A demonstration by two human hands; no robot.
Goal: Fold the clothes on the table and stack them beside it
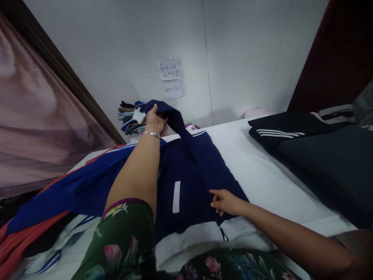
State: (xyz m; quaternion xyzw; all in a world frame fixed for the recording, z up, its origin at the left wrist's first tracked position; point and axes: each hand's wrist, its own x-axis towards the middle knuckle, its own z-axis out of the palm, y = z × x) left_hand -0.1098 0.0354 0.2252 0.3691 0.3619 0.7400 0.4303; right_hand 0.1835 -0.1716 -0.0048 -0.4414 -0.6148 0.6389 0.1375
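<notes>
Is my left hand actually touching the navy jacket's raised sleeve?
Touching. The head view shows the left hand wrapped around the raised navy sleeve, thumb over the fabric.

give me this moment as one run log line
left hand: holds navy sleeve raised | right hand: over jacket, contact unclear | jacket: laid on white table | blue garment: left of jacket
</notes>
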